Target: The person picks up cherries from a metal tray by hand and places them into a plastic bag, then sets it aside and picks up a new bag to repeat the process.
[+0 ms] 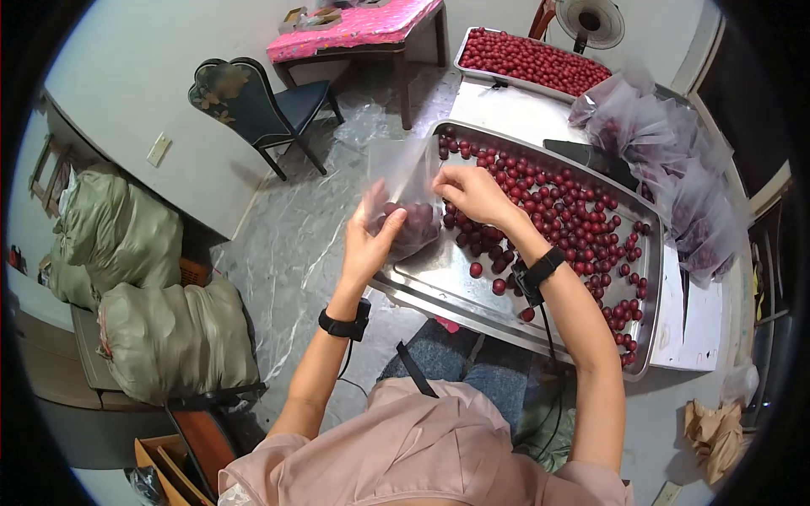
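Note:
A clear plastic bag [411, 173] hangs over the near left corner of a metal tray [422, 271], with several dark red, plum-like fruits [415, 221] in its lower part. My left hand [371, 232] grips the bag from the left, thumb across its front; the fingers behind are partly blurred. At the bag's right edge, my right hand [472, 192] has its fingers curled in a pinch on the plastic. Loose round red fruits [548, 198] cover much of the tray's far and right side, and a few lie near its front edge.
Behind stands a second tray [506, 83] heaped with red fruits, near a fan [591, 21]. Filled plastic bags [675, 169] line the right side. A chair [278, 105] and pink-covered table [354, 29] are at the back left; green sacks [177, 337] sit left.

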A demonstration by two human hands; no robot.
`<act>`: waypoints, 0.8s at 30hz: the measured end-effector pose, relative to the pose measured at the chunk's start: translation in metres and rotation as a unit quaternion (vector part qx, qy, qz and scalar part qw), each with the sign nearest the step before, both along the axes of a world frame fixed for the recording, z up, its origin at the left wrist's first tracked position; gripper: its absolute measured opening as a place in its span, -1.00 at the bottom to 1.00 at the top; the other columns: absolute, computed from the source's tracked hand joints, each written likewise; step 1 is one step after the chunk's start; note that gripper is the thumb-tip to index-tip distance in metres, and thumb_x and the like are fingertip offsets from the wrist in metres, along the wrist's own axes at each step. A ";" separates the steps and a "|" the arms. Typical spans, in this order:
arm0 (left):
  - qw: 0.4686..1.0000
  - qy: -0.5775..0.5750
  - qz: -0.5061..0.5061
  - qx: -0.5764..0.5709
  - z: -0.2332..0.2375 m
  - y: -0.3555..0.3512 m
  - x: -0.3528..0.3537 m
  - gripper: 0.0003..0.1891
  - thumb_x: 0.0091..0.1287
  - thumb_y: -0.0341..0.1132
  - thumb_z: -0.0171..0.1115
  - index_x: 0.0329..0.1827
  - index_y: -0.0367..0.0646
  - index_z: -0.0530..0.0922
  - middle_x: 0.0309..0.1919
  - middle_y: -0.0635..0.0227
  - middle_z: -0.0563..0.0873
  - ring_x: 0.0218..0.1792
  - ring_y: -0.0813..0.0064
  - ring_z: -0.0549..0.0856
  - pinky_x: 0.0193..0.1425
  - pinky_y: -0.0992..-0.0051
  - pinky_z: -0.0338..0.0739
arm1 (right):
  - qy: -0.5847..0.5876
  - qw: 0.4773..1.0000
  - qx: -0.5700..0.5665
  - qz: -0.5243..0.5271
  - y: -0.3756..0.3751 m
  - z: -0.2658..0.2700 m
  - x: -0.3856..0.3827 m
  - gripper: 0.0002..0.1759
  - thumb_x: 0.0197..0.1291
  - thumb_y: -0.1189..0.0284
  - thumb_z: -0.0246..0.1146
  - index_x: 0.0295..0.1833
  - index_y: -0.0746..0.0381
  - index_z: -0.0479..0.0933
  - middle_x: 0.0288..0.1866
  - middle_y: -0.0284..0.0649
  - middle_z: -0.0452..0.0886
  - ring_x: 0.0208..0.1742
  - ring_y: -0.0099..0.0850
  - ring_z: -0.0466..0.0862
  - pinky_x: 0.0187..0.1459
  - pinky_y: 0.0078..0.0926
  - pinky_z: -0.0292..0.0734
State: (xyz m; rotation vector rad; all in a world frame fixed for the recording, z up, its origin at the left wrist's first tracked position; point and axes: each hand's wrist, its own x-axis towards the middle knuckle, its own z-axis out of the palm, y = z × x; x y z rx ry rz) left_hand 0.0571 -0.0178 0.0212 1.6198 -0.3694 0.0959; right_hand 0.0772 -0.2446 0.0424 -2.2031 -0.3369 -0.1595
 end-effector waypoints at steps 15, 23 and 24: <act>0.999 -0.034 -0.012 -0.010 -0.021 0.006 0.010 -0.62 0.59 -0.16 0.11 0.28 -0.24 0.59 -0.19 0.44 0.59 -0.24 0.68 0.53 -0.17 0.57 0.45 | -0.047 0.999 0.007 -0.004 0.005 0.002 -0.010 -0.79 0.37 0.42 0.22 -0.08 0.35 0.63 -0.29 -0.21 0.72 -0.20 -0.47 0.70 -0.10 -0.43 0.59; 0.997 -0.052 -0.040 0.046 -0.005 0.003 -0.001 -0.53 0.64 -0.11 0.00 0.42 -0.23 0.51 0.15 0.29 0.67 0.12 0.54 0.59 0.25 0.48 0.44 | 0.064 0.977 0.167 0.114 -0.002 0.028 -0.032 -0.08 0.17 0.24 0.52 0.51 0.34 0.23 0.26 -0.09 0.54 0.22 -0.34 0.57 0.23 -0.38 0.52; 0.995 -0.077 -0.029 0.064 0.002 -0.002 -0.006 -0.56 0.65 -0.12 -0.01 0.39 -0.22 0.54 0.04 0.34 0.68 0.04 0.58 0.61 0.19 0.49 0.48 | 0.020 0.987 0.131 0.094 -0.001 0.023 -0.032 -0.05 0.12 0.21 0.56 0.50 0.33 0.24 0.27 -0.08 0.53 0.23 -0.34 0.57 0.24 -0.37 0.52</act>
